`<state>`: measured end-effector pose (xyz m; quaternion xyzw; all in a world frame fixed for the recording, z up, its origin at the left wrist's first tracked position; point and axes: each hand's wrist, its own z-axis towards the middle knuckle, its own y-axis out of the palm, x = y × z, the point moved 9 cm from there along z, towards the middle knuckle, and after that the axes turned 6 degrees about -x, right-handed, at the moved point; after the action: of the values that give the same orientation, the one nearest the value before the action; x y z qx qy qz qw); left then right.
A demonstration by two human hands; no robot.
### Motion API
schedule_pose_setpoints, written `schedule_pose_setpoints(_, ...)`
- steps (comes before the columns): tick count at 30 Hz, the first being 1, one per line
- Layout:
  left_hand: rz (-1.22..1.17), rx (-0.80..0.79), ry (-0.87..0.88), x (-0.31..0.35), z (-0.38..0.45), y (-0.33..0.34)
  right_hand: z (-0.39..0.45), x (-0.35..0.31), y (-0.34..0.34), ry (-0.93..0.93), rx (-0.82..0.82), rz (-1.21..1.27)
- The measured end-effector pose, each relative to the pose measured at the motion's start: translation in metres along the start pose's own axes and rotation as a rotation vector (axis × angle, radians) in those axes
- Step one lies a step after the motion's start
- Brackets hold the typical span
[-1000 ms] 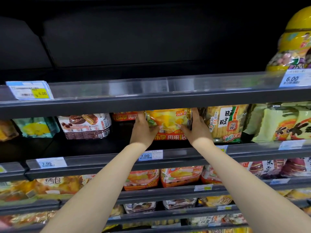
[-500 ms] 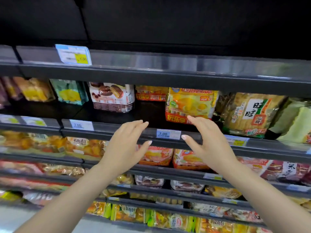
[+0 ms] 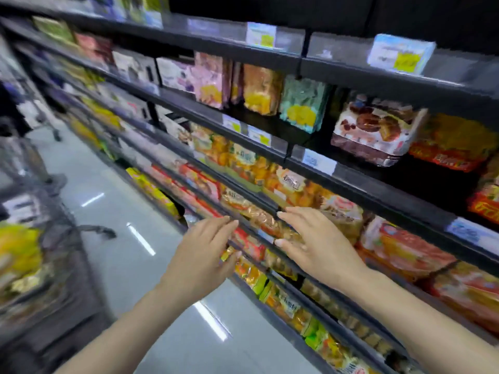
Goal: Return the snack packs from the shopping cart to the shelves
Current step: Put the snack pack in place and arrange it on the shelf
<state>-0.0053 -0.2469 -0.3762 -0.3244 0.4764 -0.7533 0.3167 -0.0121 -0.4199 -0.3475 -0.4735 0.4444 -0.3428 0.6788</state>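
We see both hands held out side by side in front of the shelves point(image 3: 334, 174), apart from each other and holding nothing. The left hand point(image 3: 201, 259) has its fingers straight and loosely spread, palm turned toward the right one. The right hand point(image 3: 318, 242) is likewise flat and relaxed, fingertips pointing left, hovering before wrapped packs on a middle shelf; whether it touches them we cannot tell. Up and to the right of the right hand, well apart from it, an orange-and-red snack pack point(image 3: 451, 147) sits on a higher shelf beside a white-and-brown cake pack point(image 3: 375, 130). Far to the left of the left hand stands the blurred shopping cart point(image 3: 48, 238), with yellow packs point(image 3: 19, 252) inside.
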Motion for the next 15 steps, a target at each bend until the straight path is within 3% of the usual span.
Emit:
schedule_pose_setpoints(7,0.094,0.018,-0.304,-0.142,-0.137,-0.065,0.085,-0.175,0.086,-0.321,-0.139,0.098)
schedule_pose_setpoints(15,0.189,-0.033,-0.608,-0.256,-0.268,-0.121,0.147,-0.325,0.167,-0.47,-0.254,0.187)
